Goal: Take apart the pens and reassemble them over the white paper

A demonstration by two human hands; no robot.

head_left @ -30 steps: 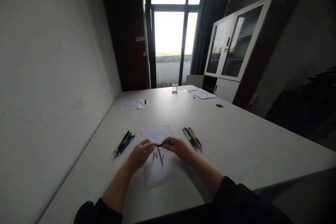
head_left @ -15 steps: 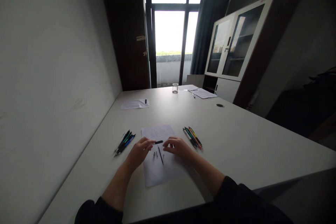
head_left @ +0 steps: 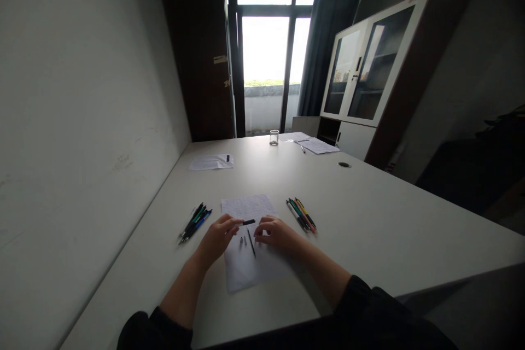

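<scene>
My left hand pinches a dark pen barrel above the sheet of paper. My right hand is low over the same sheet, its fingers curled together at the tips; whatever is between them is too small to make out. Between the hands a thin dark pen refill lies on the paper. Left of it are two small pen parts, a tip-like piece and a narrow piece. Handwriting-like lines cover the upper part of the sheet.
Several pens lie in a bunch on the left, and several more pens on the right. Farther back are a paper with a dark strip, a glass jar, and more papers with a pen. A wall borders the table's left side.
My right hand has lowered slightly to the paper, and its fingertips now cover the spot where a small piece lay. The left hand holds the barrel in nearly the same place.
</scene>
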